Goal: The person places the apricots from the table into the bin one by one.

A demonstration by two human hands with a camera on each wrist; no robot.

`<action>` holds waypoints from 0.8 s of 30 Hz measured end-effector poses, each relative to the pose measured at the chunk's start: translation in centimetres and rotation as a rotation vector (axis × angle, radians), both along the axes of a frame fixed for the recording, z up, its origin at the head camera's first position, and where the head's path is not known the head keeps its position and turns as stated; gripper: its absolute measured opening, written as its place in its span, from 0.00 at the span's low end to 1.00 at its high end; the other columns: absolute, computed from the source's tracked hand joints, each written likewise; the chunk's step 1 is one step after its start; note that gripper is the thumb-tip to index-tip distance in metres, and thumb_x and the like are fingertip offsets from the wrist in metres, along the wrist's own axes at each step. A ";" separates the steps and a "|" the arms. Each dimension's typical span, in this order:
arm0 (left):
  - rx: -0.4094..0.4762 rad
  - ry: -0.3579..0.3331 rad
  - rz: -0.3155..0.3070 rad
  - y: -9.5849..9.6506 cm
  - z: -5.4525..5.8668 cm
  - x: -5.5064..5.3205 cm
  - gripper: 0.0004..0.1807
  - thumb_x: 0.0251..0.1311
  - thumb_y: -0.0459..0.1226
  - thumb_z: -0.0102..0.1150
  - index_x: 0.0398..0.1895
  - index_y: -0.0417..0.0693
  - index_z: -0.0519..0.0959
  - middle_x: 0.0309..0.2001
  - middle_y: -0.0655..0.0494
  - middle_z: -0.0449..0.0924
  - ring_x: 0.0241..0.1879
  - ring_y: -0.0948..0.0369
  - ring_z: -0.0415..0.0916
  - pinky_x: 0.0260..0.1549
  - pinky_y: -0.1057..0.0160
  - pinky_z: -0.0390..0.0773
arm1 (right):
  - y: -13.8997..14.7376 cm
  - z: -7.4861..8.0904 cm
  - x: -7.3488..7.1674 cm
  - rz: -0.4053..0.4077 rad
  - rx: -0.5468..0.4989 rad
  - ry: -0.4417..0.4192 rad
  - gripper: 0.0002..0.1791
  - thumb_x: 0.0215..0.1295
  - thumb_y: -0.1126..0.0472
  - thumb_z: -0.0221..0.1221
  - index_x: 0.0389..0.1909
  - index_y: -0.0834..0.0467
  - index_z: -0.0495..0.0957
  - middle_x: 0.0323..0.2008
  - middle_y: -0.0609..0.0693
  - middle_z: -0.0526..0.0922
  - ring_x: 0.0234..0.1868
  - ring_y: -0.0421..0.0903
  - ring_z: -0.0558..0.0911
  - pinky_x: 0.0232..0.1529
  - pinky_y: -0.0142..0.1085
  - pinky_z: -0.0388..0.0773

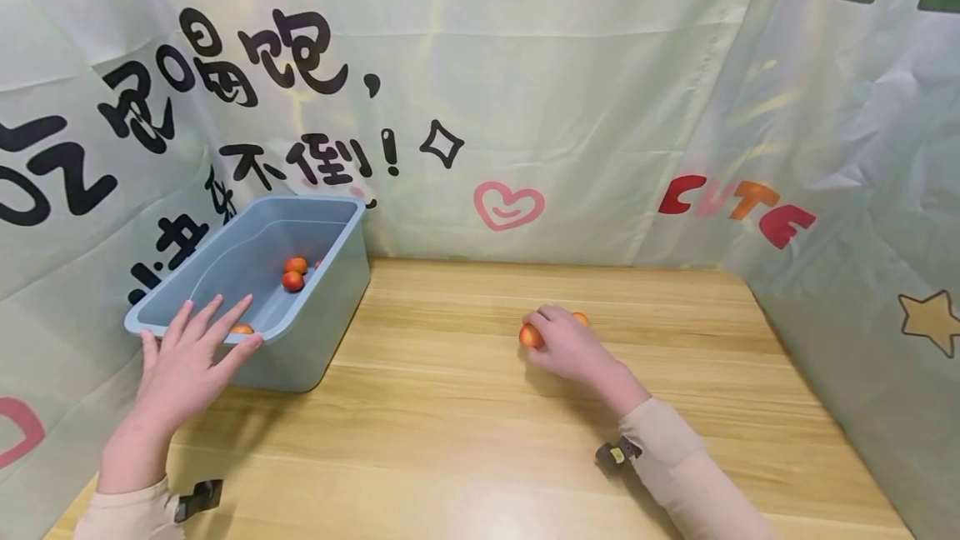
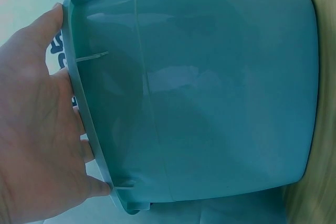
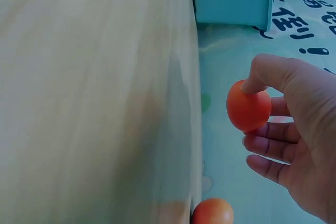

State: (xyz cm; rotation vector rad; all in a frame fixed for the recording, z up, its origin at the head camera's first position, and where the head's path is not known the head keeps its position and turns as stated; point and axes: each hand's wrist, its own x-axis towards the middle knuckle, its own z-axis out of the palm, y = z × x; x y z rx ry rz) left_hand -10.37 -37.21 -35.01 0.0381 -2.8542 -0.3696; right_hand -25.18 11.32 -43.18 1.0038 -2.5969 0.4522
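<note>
My right hand (image 1: 566,344) pinches a small tomato (image 3: 249,106) between thumb and fingers. It is orange-red and held just above the tabletop. Behind that hand, partly covered by it in the head view, a second tomato (image 1: 580,318) lies on the table; the right wrist view catches it at the bottom edge. On the left stands a blue-grey plastic bin (image 1: 341,298), with my left hand (image 1: 183,365) resting on its near rim, fingers spread and nearly straight. Inside the bin are several tomatoes (image 1: 293,281), one of them partly hidden behind the left fingers.
A wooden table (image 1: 450,432) runs under everything. Pale printed cloth (image 1: 562,107) hangs along the back and both sides, and the bin stands close to the cloth at left. A small black wrist camera (image 1: 617,455) sits at the right cuff.
</note>
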 end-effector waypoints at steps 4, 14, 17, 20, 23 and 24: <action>0.002 0.000 -0.002 0.0 0.1 0.1 0.35 0.69 0.58 0.45 0.77 0.72 0.49 0.77 0.38 0.46 0.77 0.37 0.26 0.57 0.22 0.15 | -1.0 0.4 -0.3 0.008 0.000 -0.004 0.21 0.49 0.57 0.64 0.46 0.58 0.79 0.38 0.51 0.80 0.41 0.50 0.79 0.46 0.43 0.78; 0.002 0.004 -0.003 0.1 0.0 0.0 0.35 0.69 0.58 0.45 0.77 0.72 0.49 0.77 0.38 0.47 0.76 0.36 0.27 0.57 0.22 0.15 | -3.9 1.8 -0.6 0.031 0.045 -0.034 0.22 0.49 0.56 0.63 0.48 0.57 0.78 0.40 0.50 0.79 0.42 0.48 0.77 0.46 0.41 0.78; 0.003 0.005 -0.002 0.1 0.0 0.0 0.35 0.69 0.58 0.45 0.77 0.72 0.49 0.77 0.38 0.47 0.76 0.36 0.27 0.57 0.22 0.15 | -4.7 2.1 -0.9 0.058 0.050 -0.031 0.23 0.50 0.56 0.62 0.49 0.57 0.77 0.39 0.49 0.77 0.42 0.47 0.76 0.47 0.40 0.76; 0.002 0.004 0.000 0.0 0.0 0.0 0.35 0.69 0.58 0.45 0.77 0.72 0.49 0.77 0.38 0.47 0.76 0.36 0.27 0.57 0.22 0.15 | -5.5 2.4 -1.1 0.076 0.058 -0.029 0.23 0.50 0.56 0.62 0.50 0.57 0.77 0.40 0.49 0.77 0.42 0.47 0.76 0.48 0.40 0.76; 0.001 0.004 0.001 0.0 -0.1 0.0 0.35 0.69 0.58 0.45 0.77 0.72 0.49 0.77 0.38 0.46 0.77 0.36 0.27 0.57 0.22 0.14 | -6.3 2.8 -1.2 0.100 0.051 -0.027 0.24 0.50 0.55 0.63 0.50 0.58 0.77 0.42 0.50 0.77 0.44 0.48 0.76 0.49 0.41 0.76; 0.003 0.004 0.002 -0.1 -0.1 0.0 0.35 0.69 0.58 0.45 0.77 0.72 0.49 0.77 0.39 0.46 0.77 0.36 0.27 0.57 0.22 0.14 | -6.6 2.9 -1.3 0.108 0.049 -0.027 0.24 0.50 0.55 0.63 0.50 0.58 0.77 0.42 0.51 0.78 0.44 0.48 0.76 0.49 0.41 0.76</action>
